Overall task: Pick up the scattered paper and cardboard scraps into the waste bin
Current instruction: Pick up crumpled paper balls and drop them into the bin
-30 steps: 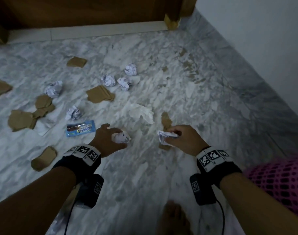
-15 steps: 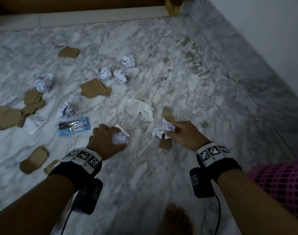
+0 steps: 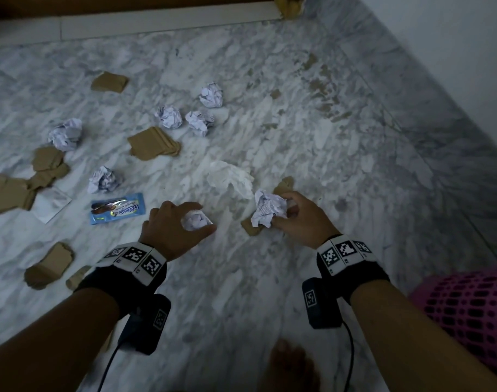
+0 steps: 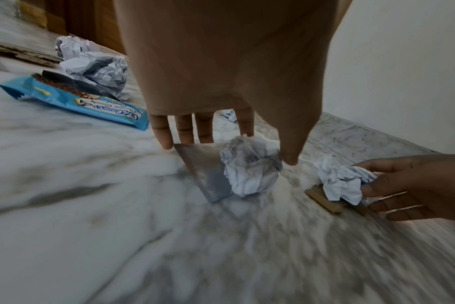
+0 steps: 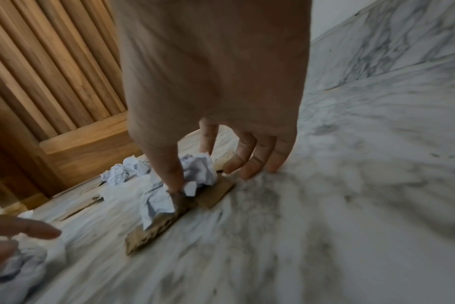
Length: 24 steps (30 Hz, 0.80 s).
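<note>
My left hand (image 3: 204, 217) curls round a small crumpled paper ball (image 3: 193, 222) low on the marble floor. In the left wrist view thumb and index finger pinch this ball (image 4: 249, 172), and the other fingers touch a flat silvery sheet (image 4: 200, 168) beneath it. My right hand (image 3: 282, 212) pinches a larger crumpled paper (image 3: 265, 210) just above a brown cardboard strip (image 3: 251, 229). In the right wrist view the thumb presses into that paper (image 5: 156, 203) over the strip (image 5: 164, 226). The pink mesh waste bin (image 3: 473, 309) stands at the lower right.
Several paper balls (image 3: 169, 117), cardboard scraps (image 3: 152, 142), a white tissue (image 3: 230, 179) and a blue snack wrapper (image 3: 117, 207) lie to the left and ahead. A wooden door (image 5: 65, 82) closes the back, a white wall the right. A bare foot (image 3: 289, 363) is below.
My right hand has gathered its paper into a fuller wad over the cardboard strip. The left hand keeps its hold on the small ball. The view has tilted slightly downward.
</note>
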Tool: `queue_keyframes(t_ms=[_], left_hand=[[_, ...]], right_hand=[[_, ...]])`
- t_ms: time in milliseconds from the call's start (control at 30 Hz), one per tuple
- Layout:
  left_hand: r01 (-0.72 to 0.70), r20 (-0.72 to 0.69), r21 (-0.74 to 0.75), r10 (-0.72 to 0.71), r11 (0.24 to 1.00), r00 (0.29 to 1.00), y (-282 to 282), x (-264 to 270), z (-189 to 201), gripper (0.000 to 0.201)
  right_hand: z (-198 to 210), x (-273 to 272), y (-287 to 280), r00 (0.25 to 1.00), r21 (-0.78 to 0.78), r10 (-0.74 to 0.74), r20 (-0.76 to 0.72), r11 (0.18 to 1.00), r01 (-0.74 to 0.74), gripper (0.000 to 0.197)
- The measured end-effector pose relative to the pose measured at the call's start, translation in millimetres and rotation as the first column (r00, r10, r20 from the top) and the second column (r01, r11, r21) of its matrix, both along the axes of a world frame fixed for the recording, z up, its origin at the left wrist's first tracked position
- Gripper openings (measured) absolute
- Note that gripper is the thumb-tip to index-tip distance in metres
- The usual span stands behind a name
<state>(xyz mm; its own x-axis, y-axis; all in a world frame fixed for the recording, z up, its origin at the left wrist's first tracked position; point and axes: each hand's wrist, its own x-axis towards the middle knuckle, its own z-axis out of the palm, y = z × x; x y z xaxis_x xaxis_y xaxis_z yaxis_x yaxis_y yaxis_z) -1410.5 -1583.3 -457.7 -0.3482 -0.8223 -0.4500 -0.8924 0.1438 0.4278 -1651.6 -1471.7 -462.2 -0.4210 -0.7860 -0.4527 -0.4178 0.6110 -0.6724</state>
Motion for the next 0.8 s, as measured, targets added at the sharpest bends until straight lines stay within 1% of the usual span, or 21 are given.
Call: queue_keyframes(t_ms=[67, 133, 200, 267, 333, 433, 500, 633, 733, 800], left_hand=[[-0.01, -0.027, 0.008, 0.01, 1.0, 1.0, -1.5, 0.2, -2.2, 0.051], [-0.025, -0.077, 0.021, 0.026, 0.999, 0.997, -2.0, 0.6, -3.2, 0.045], [-0.041, -0.128, 0.022, 0.044, 0.999, 0.991, -1.7, -0.7, -2.9, 0.038], [-0.052, -0.164, 0.024, 0.055, 0.998, 0.985, -0.1, -2.8, -2.1, 0.03], [-0.057, -0.195, 0.026, 0.061, 0.998, 0.979, 0.3, -3.5, -3.1, 0.03], [-0.058, -0.243, 0.031, 0.064, 0.998, 0.968, -1.3, -1.8, -2.2, 0.035], [-0.028, -0.224, 0.025, 0.033, 0.999, 0.974, -3.3, 0.3, -1.9, 0.037], [0.051, -0.236, 0.084, -0.03, 0.995, 0.971, -9.4, 3.7, 1.7, 0.029], [0.085, -0.215, 0.079, -0.067, 0.993, 0.974, -12.9, 5.6, 1.1, 0.028], [0.096, -0.204, 0.086, -0.076, 0.992, 0.976, -12.6, 5.5, 0.8, 0.028]], right_hand=[[0.8, -2.3, -0.8, 0.999, -0.001, 0.002, 0.038, 1.0, -0.002, 0.056], [1.7, -0.6, -3.3, 0.997, 0.015, -0.028, 0.075, 1.0, 0.027, 0.064], [1.1, 3.8, -7.1, 0.997, 0.018, -0.057, 0.059, 0.998, 0.056, 0.071], [-2.1, 9.0, -10.5, 0.998, 0.002, -0.057, 0.011, 0.998, 0.057, 0.063], [-6.0, 12.8, -12.0, 0.999, 0.004, -0.043, -0.021, 0.999, 0.043, 0.052], [-7.5, 13.9, -12.1, 0.999, 0.003, -0.054, 0.001, 0.999, 0.054, 0.044], [-5.9, 12.8, -11.7, 0.997, -0.023, -0.075, 0.03, 0.997, 0.076, 0.036], [-3.5, 10.8, -11.6, 0.994, -0.106, -0.088, 0.066, 0.99, 0.095, 0.029], [-1.7, 11.6, -11.9, 0.99, -0.155, -0.109, 0.086, 0.98, 0.122, 0.029], [-2.3, 10.2, -11.2, 0.99, -0.154, -0.106, 0.088, 0.981, 0.119, 0.029]])
